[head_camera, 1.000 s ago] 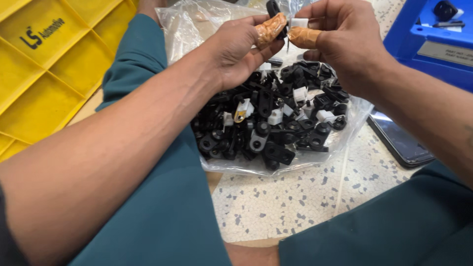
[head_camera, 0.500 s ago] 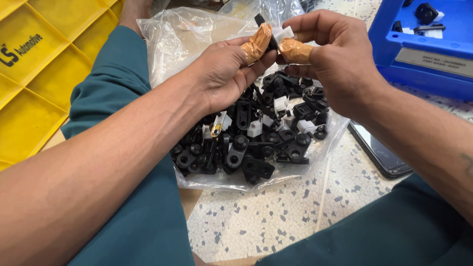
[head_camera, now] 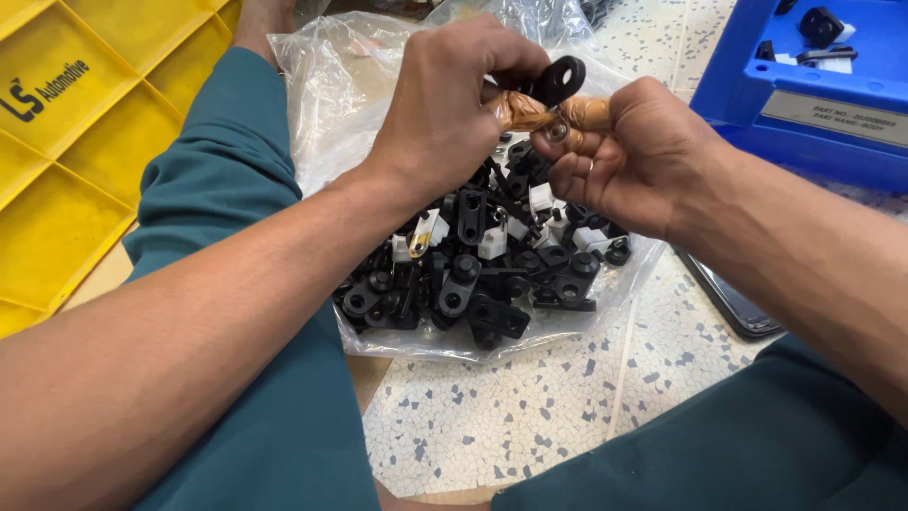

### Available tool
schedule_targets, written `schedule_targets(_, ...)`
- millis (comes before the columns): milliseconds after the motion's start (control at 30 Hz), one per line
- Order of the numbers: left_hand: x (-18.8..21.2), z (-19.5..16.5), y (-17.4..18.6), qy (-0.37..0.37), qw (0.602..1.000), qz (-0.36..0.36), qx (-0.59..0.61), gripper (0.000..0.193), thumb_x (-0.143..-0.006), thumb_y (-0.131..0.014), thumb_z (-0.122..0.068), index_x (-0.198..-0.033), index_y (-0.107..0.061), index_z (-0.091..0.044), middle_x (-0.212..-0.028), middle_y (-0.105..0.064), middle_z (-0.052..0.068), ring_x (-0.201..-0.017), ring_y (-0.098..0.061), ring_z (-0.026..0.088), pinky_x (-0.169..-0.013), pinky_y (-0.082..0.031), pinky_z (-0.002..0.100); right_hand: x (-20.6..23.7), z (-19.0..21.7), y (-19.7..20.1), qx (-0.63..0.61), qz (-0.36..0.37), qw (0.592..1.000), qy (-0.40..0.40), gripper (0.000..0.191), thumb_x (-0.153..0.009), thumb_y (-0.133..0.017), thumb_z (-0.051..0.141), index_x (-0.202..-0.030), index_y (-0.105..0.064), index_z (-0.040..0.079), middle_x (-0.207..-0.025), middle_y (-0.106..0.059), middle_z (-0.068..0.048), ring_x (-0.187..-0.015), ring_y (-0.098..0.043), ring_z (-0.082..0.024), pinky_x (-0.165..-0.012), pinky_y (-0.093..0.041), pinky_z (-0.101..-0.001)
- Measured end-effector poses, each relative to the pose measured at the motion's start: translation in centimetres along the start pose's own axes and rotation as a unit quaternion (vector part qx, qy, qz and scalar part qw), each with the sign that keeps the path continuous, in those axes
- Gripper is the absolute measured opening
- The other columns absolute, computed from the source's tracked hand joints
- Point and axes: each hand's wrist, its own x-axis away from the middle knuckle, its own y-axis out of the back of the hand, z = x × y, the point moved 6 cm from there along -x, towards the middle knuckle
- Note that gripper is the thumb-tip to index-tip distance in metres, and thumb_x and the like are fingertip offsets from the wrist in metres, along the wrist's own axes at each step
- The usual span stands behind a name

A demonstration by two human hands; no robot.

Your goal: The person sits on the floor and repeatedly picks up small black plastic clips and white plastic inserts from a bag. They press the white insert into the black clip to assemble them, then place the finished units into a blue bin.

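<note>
I am pinching a small black plastic bracket with a round eyelet [head_camera: 558,79] between my left hand [head_camera: 454,104] and right hand [head_camera: 634,151], both closed on it. They are hovering above a clear plastic bag of black and white moulded parts [head_camera: 492,265], with a yellow compartment tray [head_camera: 85,142] lying far left.

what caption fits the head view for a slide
Left hand and right hand grip a small black plastic part above a clear bag of black parts.
</note>
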Motion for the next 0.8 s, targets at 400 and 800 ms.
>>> schedule_targets(400,3.6,3.5,-4.5,0.595,0.572,0.034,0.563,0.021,-0.1,-0.056,-0.005,-0.113,-0.059,0.011,-0.106,-0.066,0.02,-0.093,-0.073,0.023,-0.085,-0.068,0.03,1.6,3.4,-0.9,0.375,-0.067,0.862,0.333,0.023,-0.095,-0.077,0.009,-0.116,-0.072,0.001,-0.1,-0.075,-0.006,-0.083,-0.07,-0.008,-0.068,-0.056,-0.0215)
schedule_targets(800,2.8,4.8,-5.3,0.484,0.739,-0.003,0.469,0.036,-0.089,-0.06,0.01,-0.125,-0.06,0.007,-0.11,-0.071,0.016,-0.096,-0.073,0.023,-0.085,-0.067,0.037,2.0,3.3,-0.6,0.333,-0.129,0.89,0.285,0.028,-0.09,-0.064,-0.001,-0.116,-0.074,0.001,-0.099,-0.078,-0.01,-0.082,-0.075,-0.011,-0.068,-0.06,-0.0214)
